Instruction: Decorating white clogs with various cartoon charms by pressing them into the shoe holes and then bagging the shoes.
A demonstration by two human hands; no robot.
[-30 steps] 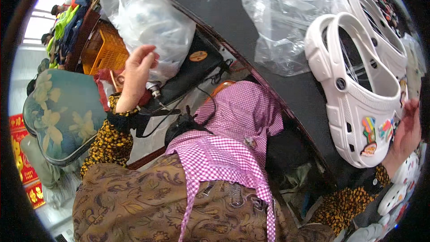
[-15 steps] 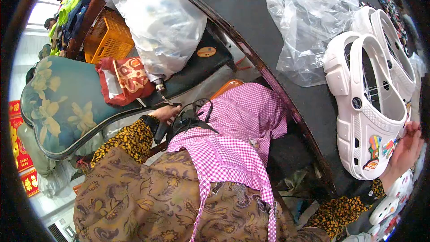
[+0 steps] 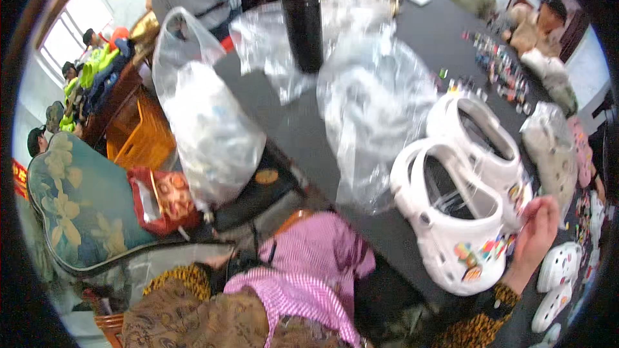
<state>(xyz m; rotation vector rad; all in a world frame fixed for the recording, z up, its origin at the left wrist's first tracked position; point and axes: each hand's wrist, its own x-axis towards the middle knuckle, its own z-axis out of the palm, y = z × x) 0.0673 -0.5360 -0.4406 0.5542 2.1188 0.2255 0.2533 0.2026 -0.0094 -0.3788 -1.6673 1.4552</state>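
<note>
Two white clogs (image 3: 429,254) with colourful charms near their toes stand side by side on the dark table at my right. Clear thread or film shows across their openings. My right hand (image 3: 537,235) is beside the toes, palm toward them, fingers raised and loosely curved; whether it touches them I cannot tell. Low at my left, by my lap and the edge of the floral-patterned seat, my left hand (image 3: 220,261) is blurred and partly hidden. A dark thing lies close to it, too smeared to name. A crumpled clear plastic bag (image 3: 374,109) lies just left of the clogs.
A full white plastic bag (image 3: 216,132) and a red patterned pouch (image 3: 164,200) rest left of the table. A black tumbler (image 3: 302,22) stands at the far side. Small charms (image 3: 496,71) and more white clogs (image 3: 560,267) lie to the right. People are in the background.
The view has tilted up, bringing in the tumbler, charms and people. My right hand remains beside the clogs, its fingers now pointing more upward. My left hand stays low and is more blurred.
</note>
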